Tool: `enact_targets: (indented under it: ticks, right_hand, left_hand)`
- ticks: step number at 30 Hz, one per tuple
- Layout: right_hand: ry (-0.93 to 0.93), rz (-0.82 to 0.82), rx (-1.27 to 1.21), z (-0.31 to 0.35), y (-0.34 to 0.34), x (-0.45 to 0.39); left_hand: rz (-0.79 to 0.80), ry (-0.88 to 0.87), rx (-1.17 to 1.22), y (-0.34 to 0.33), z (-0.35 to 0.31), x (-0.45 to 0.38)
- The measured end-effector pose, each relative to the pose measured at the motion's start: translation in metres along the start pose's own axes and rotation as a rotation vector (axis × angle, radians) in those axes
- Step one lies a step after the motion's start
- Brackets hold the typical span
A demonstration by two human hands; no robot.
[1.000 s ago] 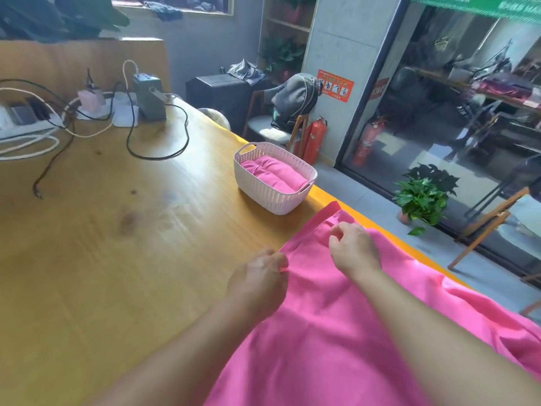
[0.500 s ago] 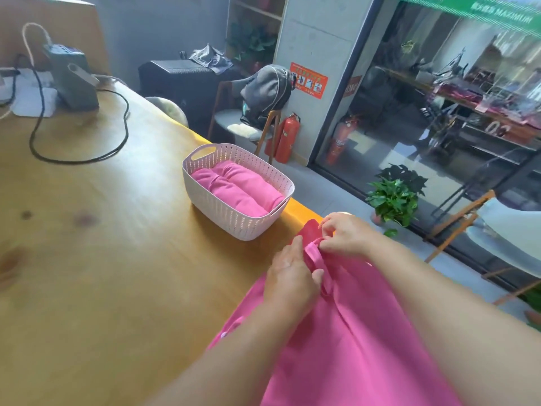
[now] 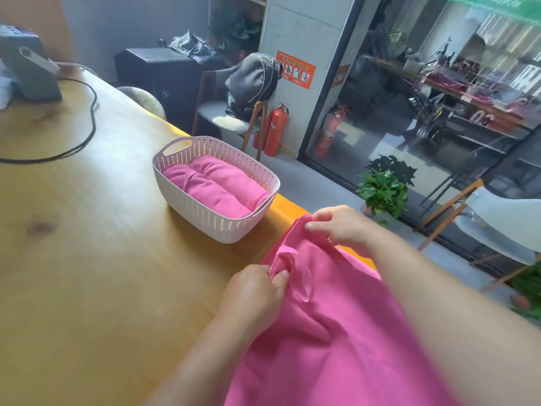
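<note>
The pink cloth (image 3: 336,332) lay over the near right part of the table (image 3: 87,259), reaching past its edge. The left hand (image 3: 251,294) pinched a bunched fold near the cloth's far hem, its grip closed on the fabric. Just beyond, the right hand (image 3: 339,227) gripped the far corner. For a clean fold, both grips likely needed to draw that hem taut and level first. Farther off stood the basket (image 3: 205,218), holding rolled pink cloths (image 3: 216,186).

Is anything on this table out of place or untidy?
The large pink cloth, pinched by the left hand and right hand, hangs over the wooden table at its right edge; the white plastic basket stands close to that edge.
</note>
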State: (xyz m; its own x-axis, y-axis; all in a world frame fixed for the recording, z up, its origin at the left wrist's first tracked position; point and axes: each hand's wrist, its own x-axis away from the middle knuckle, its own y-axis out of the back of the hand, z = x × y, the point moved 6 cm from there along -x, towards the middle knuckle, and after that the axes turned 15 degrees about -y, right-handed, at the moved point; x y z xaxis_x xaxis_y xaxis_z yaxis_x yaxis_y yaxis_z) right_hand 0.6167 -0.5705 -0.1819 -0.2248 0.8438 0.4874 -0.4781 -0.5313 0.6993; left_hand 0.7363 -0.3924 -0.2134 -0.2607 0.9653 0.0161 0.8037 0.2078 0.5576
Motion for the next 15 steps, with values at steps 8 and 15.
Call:
enact_targets:
  ticks: [8, 15]
  right_hand:
    - [-0.133, -0.338, 0.097, -0.004, -0.023, -0.020]
    - [-0.122, -0.388, 0.108, -0.001, -0.026, -0.018]
  left_hand:
    - [-0.002, 0.033, -0.121, -0.001, 0.014, 0.007]
    - [-0.029, 0.076, -0.172, 0.001, 0.019, 0.004]
